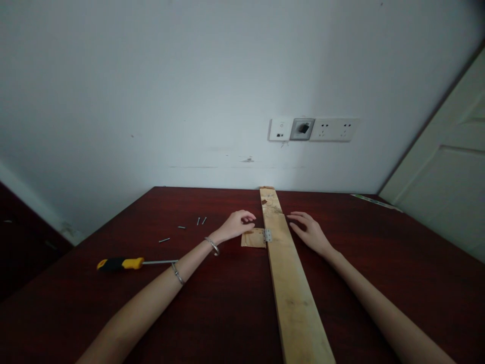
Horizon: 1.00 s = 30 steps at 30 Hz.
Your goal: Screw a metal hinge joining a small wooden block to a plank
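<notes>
A long wooden plank (293, 283) runs from the near edge of the view toward the wall. On its left side a metal hinge (268, 235) lies across the seam with a small square wood piece (254, 240). My left hand (238, 223) hovers at the back corner of that small piece, fingers loosely curled and apart, with nothing seen in them. To the right of the plank, my right hand (308, 232) has its fingers spread near the plank's edge, holding nothing. Whether either hand touches the wood is hard to tell.
A yellow and black screwdriver (123, 263) lies at the left, its shaft tip behind my left forearm. Several loose screws (198, 221) are scattered on the dark red table (227, 313). Wall sockets (333, 130) sit above the back edge; a thin strip (375, 202) lies far right.
</notes>
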Each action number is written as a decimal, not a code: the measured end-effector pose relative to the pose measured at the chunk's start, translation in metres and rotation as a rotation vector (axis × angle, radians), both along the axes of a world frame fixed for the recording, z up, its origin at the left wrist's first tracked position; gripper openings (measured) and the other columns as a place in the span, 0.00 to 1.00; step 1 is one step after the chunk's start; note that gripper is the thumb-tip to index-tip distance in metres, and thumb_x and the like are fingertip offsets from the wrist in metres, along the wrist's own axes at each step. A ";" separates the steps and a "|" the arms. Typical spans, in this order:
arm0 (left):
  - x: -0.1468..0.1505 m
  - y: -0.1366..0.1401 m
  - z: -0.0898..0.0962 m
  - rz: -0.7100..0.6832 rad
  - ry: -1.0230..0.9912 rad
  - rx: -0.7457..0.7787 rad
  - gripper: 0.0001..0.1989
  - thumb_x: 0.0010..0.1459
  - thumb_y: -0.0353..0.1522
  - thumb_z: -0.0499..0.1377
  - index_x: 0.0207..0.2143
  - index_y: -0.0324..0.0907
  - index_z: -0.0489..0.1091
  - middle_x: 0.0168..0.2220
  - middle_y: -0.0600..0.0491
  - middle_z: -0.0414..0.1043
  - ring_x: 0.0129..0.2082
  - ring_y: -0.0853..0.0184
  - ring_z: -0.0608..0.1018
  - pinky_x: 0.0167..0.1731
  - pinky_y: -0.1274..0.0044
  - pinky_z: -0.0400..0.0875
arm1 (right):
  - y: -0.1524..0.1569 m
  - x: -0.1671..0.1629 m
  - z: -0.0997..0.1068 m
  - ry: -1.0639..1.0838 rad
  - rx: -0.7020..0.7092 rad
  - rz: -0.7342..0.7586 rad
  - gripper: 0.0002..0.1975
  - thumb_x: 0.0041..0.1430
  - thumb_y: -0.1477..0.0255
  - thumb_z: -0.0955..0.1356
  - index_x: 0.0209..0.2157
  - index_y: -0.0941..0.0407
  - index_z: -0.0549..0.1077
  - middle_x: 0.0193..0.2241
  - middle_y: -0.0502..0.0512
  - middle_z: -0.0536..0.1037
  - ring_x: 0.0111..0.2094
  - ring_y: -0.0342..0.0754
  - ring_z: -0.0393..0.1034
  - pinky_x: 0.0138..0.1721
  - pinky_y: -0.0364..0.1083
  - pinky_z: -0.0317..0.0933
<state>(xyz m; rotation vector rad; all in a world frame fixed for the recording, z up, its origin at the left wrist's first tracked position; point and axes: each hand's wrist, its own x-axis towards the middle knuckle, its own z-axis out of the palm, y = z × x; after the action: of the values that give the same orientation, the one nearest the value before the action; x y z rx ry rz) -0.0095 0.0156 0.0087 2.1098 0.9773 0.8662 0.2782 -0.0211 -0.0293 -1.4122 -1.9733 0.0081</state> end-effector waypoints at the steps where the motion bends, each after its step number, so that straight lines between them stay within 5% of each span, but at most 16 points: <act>1: 0.002 -0.003 -0.001 -0.014 0.028 0.019 0.12 0.50 0.29 0.62 0.39 0.38 0.73 0.39 0.49 0.75 0.38 0.66 0.75 0.41 0.73 0.71 | -0.003 -0.005 0.006 0.052 -0.013 0.069 0.14 0.60 0.66 0.64 0.43 0.55 0.76 0.47 0.59 0.75 0.51 0.53 0.69 0.54 0.54 0.63; 9: 0.008 -0.012 -0.004 -0.100 0.285 0.154 0.23 0.51 0.37 0.64 0.49 0.38 0.70 0.45 0.45 0.70 0.46 0.58 0.70 0.49 0.67 0.66 | -0.018 -0.045 0.022 0.065 -0.180 0.310 0.20 0.52 0.61 0.71 0.45 0.55 0.76 0.49 0.61 0.72 0.53 0.55 0.65 0.57 0.56 0.58; 16: 0.012 -0.017 -0.008 -0.114 0.331 0.179 0.29 0.47 0.43 0.67 0.50 0.40 0.69 0.47 0.45 0.66 0.49 0.56 0.66 0.51 0.64 0.62 | -0.017 -0.047 0.018 0.058 -0.211 0.276 0.23 0.52 0.62 0.71 0.47 0.57 0.74 0.48 0.62 0.71 0.52 0.55 0.66 0.57 0.56 0.59; 30: 0.018 -0.023 -0.012 -0.105 0.371 0.186 0.23 0.52 0.43 0.63 0.49 0.43 0.69 0.46 0.47 0.65 0.49 0.56 0.64 0.51 0.63 0.61 | -0.015 -0.043 0.013 0.051 -0.189 0.281 0.17 0.51 0.64 0.72 0.44 0.52 0.77 0.48 0.59 0.72 0.52 0.56 0.66 0.57 0.58 0.58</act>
<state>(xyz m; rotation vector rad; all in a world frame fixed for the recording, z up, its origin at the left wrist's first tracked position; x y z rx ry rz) 0.0088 -0.0069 -0.0029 2.5166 0.9872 0.5397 0.2350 -0.0359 -0.0159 -1.2232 -2.1576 0.3628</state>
